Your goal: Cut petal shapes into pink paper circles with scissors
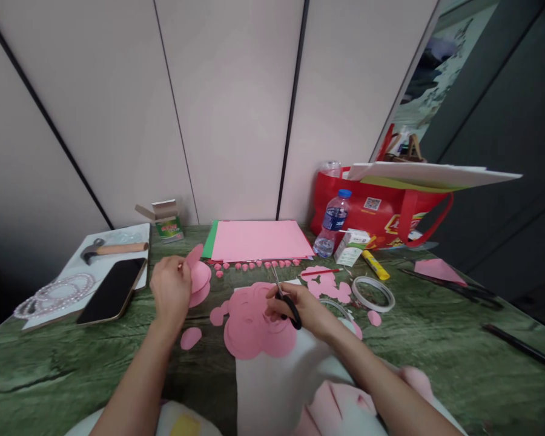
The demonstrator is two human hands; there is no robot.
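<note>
My left hand (169, 284) is closed on a pink paper piece (195, 255) that sticks up between its fingers. Just beside it lie overlapping pink paper rounds (200, 278). In my right hand (302, 306) is a pair of scissors (292, 310) with dark handles, the blades pointing away from me. Beneath that hand rests a large pink paper flower shape (249, 339) on a white sheet (258, 393). A loose pink petal (191, 338) lies on the table, nearer to me. A row of small pink rolled pieces (252, 264) runs behind.
Pink paper sheets (261, 239) lie at the back. A phone (112, 290), hammer (118, 248) and beads (57, 293) are on the left. On the right are a water bottle (330, 224), red bag (367, 212), tape roll (373, 294), yellow tube (375, 264) and paper scraps (324, 283).
</note>
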